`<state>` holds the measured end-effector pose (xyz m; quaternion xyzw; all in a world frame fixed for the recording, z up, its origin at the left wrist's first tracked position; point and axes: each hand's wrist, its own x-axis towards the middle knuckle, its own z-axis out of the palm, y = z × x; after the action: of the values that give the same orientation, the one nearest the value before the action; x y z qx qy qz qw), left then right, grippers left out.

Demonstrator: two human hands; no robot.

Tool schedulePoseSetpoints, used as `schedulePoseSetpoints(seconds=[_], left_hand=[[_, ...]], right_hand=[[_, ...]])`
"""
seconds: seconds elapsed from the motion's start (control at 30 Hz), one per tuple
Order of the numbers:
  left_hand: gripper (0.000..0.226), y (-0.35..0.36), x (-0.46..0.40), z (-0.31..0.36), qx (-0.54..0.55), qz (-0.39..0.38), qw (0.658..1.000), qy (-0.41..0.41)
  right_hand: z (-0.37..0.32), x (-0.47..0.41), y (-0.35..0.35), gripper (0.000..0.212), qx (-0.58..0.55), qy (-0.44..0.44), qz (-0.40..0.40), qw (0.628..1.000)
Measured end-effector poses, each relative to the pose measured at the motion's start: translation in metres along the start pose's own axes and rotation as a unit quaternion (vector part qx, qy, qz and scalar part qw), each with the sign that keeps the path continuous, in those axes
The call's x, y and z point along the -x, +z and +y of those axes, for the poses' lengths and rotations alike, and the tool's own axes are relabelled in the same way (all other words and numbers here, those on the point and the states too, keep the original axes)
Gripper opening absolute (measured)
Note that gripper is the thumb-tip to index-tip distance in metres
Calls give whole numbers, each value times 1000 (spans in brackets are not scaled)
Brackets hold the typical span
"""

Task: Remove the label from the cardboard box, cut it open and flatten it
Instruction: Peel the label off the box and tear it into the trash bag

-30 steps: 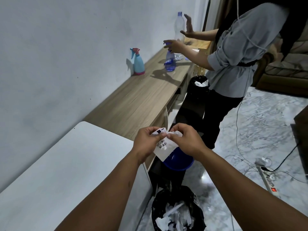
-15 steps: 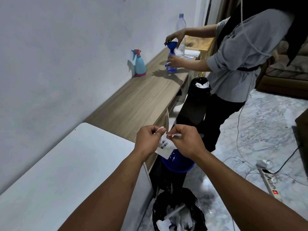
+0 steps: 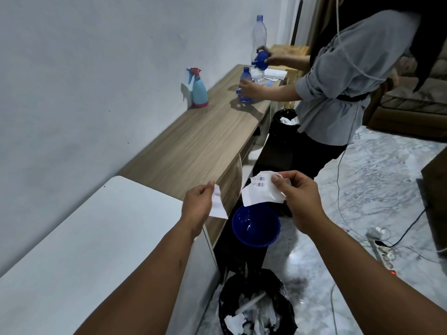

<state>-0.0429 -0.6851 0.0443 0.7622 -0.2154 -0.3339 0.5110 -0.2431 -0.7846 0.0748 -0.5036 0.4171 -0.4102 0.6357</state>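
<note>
- The larger label piece (image 3: 262,192), pinched in the right hand (image 3: 300,197), carries a printed barcode near its top edge, with faint lines of print under it; the bars show, but no digits or words can be read.
- The smaller torn piece (image 3: 217,204), held in the left hand (image 3: 197,204), shows only blank white.
- Nothing else in view bears legible writing.

A teal spray bottle (image 3: 199,91) stands on the wooden table (image 3: 193,146) at upper centre. A blue bucket (image 3: 256,226) sits mid-frame, above a black-lined bin (image 3: 256,305) of paper scraps at bottom centre.
</note>
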Motion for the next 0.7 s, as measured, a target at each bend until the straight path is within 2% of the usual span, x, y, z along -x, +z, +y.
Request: schedulePoseSetpoints(seconds=[0.13, 0.2, 0.37, 0.57, 0.7], left_hand=[[38, 20, 19, 23, 84, -156, 984, -2], [41, 27, 25, 28, 96, -196, 976, 11], [22, 30, 25, 23, 44, -140, 988, 56], [23, 28, 28, 23, 6, -105, 993, 48], [28, 29, 28, 23, -36, -97, 991, 86]], right_hand=[[13, 2, 19, 9, -6, 42, 11, 999], [17, 6, 28, 13, 6, 30, 16, 999], [21, 14, 38, 12, 66, -16, 14, 998], [18, 15, 40, 9, 166, -54, -20, 984], [20, 15, 42, 9, 233, -85, -25, 968]])
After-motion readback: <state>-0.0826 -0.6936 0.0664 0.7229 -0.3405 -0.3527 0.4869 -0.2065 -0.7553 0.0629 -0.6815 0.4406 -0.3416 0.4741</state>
